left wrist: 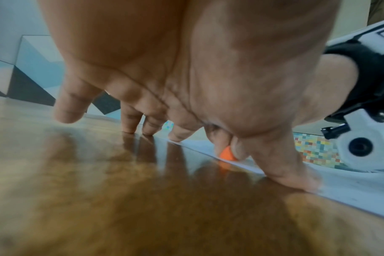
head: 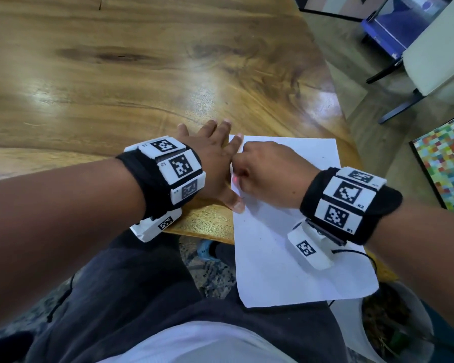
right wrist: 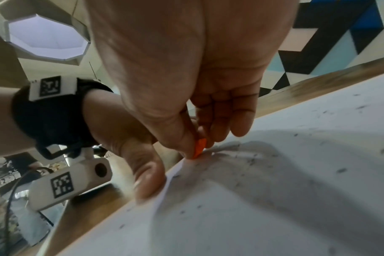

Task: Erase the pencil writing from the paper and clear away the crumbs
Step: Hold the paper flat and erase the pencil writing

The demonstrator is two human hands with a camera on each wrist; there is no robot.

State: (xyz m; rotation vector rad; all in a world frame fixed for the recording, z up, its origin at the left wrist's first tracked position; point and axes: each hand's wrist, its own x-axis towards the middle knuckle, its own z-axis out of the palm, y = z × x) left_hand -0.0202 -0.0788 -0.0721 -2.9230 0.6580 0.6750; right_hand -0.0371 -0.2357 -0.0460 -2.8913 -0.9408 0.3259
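A white sheet of paper [head: 286, 258] lies at the table's near right corner, its near end hanging over the edge. My left hand [head: 219, 163] lies flat beside the sheet's left edge, fingers spread on the wood, thumb [right wrist: 147, 181] pressing the paper's edge. My right hand [head: 252, 174] is curled just right of it and pinches a small orange eraser [right wrist: 199, 149] down onto the paper near that edge. The eraser [left wrist: 227, 154] also shows between the fingertips in the left wrist view. Dark crumbs [right wrist: 340, 170] are scattered across the sheet. No writing can be made out.
The glossy wooden table [head: 142, 74] stretches left and away. Its right edge [head: 338, 100] runs close to the paper. Beyond it stand a chair [head: 430, 72] and a colourful checkered panel [head: 446, 163]. A white plant pot [head: 393, 323] stands at my right knee.
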